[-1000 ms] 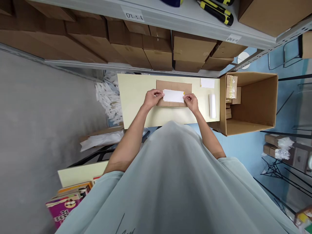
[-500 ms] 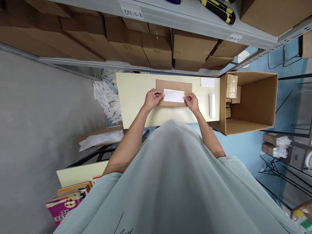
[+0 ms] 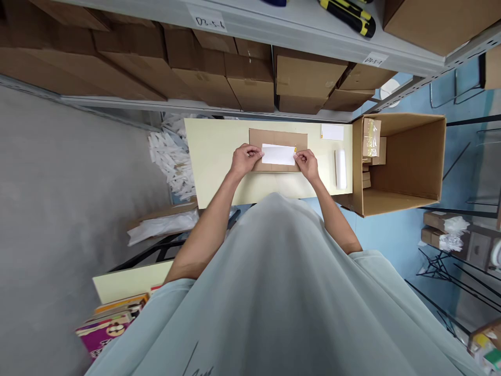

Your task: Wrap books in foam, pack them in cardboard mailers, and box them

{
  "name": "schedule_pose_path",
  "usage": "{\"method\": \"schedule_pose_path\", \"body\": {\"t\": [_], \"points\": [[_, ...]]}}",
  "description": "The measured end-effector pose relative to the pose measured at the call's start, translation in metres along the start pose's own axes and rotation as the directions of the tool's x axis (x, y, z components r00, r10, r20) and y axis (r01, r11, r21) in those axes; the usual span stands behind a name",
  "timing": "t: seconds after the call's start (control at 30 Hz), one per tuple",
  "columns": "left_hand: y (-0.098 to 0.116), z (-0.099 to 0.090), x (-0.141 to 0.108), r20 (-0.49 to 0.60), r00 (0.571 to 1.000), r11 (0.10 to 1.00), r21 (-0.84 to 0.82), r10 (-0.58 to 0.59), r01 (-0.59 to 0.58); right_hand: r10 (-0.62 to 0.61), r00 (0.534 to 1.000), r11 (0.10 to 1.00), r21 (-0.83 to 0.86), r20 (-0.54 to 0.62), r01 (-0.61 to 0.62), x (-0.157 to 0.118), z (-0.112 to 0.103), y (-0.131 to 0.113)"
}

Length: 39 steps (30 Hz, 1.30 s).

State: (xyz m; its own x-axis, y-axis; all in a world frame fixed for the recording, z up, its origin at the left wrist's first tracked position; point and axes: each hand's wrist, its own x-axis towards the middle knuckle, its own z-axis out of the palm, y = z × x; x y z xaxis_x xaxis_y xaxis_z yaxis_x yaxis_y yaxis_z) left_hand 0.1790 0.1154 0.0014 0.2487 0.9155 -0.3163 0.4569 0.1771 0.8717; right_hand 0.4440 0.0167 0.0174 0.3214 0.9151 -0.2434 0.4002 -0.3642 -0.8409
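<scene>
A white rectangular label (image 3: 278, 155) with a small yellow corner mark is stretched level over a flat brown cardboard piece (image 3: 278, 137). My left hand (image 3: 246, 158) pinches the label's left end between thumb and fingers. At its right end, beside the yellow mark, my right hand (image 3: 307, 163) holds it in a similar pinch. Whether the label touches the cardboard below I cannot tell. Both lie over the pale yellow table (image 3: 219, 156).
Right of the hands are another white label (image 3: 332, 132) and a white roll (image 3: 341, 169). A large open carton (image 3: 407, 167) with small boxes inside adjoins the table's right end. Behind runs a shelf (image 3: 250, 21) with boxes and a yellow-black cutter (image 3: 348, 15). White scraps (image 3: 172, 159) lie left.
The view has shifted very slightly. Both hands keep their pinch on the label's ends, with hardly any movement relative to the cardboard.
</scene>
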Motion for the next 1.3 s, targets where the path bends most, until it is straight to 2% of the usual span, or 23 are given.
{"method": "schedule_pose_path", "body": {"t": [0.3, 0.47, 0.57, 0.7, 0.83, 1.07, 1.2, 1.3], "points": [[-0.001, 0.000, -0.003, 0.003, 1.000, 0.999, 0.026, 0.023, -0.023, -0.001, 1.000, 0.999, -0.033, 0.012, 0.002, 0.001, -0.001, 0.002], [0.003, 0.004, -0.003, -0.033, 0.999, 0.999, 0.032, 0.033, -0.032, -0.002, 1.000, 0.997, -0.079, 0.008, 0.003, 0.004, 0.000, 0.002], [0.006, 0.009, -0.004, -0.063, 0.997, 0.996, 0.081, 0.037, -0.032, 0.004, 1.000, 0.992, -0.126, -0.013, -0.005, 0.004, 0.003, 0.000], [0.007, 0.016, -0.008, -0.103, 0.990, 0.978, 0.194, 0.100, -0.078, 0.013, 0.999, 0.985, -0.171, -0.037, -0.019, 0.004, 0.008, -0.001], [0.007, 0.019, -0.013, -0.104, 0.986, 0.961, 0.257, 0.131, -0.101, 0.008, 0.998, 0.980, -0.199, -0.054, -0.019, 0.003, 0.011, 0.000], [0.004, 0.021, -0.016, -0.053, 0.993, 0.949, 0.305, 0.101, -0.080, -0.008, 0.997, 0.965, -0.264, -0.074, -0.012, 0.003, 0.019, 0.002], [0.006, 0.030, -0.013, -0.113, 0.989, 0.949, 0.311, 0.095, -0.055, -0.040, 0.995, 0.936, -0.351, -0.090, 0.006, 0.003, 0.029, 0.005], [0.009, 0.037, -0.010, -0.154, 0.986, 0.955, 0.295, 0.056, -0.008, -0.035, 0.995, 0.936, -0.353, -0.094, 0.000, 0.008, 0.036, 0.010]]}}
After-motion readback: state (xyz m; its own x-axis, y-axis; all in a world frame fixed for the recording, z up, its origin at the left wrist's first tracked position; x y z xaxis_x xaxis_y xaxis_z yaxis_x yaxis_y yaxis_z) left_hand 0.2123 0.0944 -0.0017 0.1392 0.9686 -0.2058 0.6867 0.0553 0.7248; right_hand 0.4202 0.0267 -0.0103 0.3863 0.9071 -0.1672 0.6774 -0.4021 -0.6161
